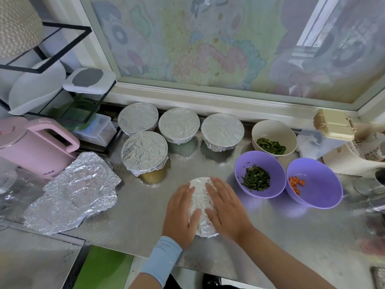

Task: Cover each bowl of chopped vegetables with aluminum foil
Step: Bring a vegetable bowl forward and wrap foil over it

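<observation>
Both hands lay flat, fingers straight, gripping nothing: left hand (180,213) and right hand (227,209) pressed the foiled bowl (200,202) at the counter's (135,205) near edge, beside a purple bowl (276,178). I judged crimping evenly under the rim best, gently, avoiding tears.

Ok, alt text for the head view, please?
Left hand and right hand press flat on the foil-wrapped front bowl. Four covered bowls stand behind it; three open bowls of chopped vegetables wait at right, spare foil lies at left.
</observation>
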The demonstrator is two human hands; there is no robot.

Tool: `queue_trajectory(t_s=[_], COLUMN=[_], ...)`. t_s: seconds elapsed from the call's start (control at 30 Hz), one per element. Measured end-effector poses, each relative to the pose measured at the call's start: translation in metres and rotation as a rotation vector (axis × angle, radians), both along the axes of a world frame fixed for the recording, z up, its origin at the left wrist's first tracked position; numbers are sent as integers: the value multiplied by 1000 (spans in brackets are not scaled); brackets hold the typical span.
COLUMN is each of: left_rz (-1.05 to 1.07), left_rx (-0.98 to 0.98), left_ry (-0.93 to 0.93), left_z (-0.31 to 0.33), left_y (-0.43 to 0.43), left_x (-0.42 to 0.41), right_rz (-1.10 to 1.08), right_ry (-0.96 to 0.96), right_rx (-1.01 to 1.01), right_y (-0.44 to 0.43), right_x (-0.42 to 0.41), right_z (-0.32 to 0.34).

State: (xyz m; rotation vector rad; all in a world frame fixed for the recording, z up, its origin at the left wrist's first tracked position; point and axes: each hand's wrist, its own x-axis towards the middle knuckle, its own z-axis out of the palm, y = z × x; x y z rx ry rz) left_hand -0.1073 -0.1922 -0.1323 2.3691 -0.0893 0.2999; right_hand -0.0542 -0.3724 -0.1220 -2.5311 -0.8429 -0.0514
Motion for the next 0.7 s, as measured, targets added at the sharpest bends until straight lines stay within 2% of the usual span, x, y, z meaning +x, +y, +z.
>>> queue_trajectory(t_s=[0.07, 0.13, 0.37, 0.57, 0.7], left_rz=[-177, -306, -455, -446, -347], left_rx=[237, 404, 667, 731, 630], left_ry=[-17, 25, 57, 49, 93], left_z=[-3, -4, -9, -11, 0], left_y=[7, 16, 31, 31, 33], left_x=[-6, -6, 10, 14, 12], right_rz=[166, 238, 299, 272, 200], right_ry=[-86, -113, -167, -185, -152], right_rx=[-73, -147, -243, -259, -281], right_y=[-9, -16, -16, -12, -5], right_x=[-10, -14, -7, -7, -6], right_z=[-2, -4, -7, -11, -12])
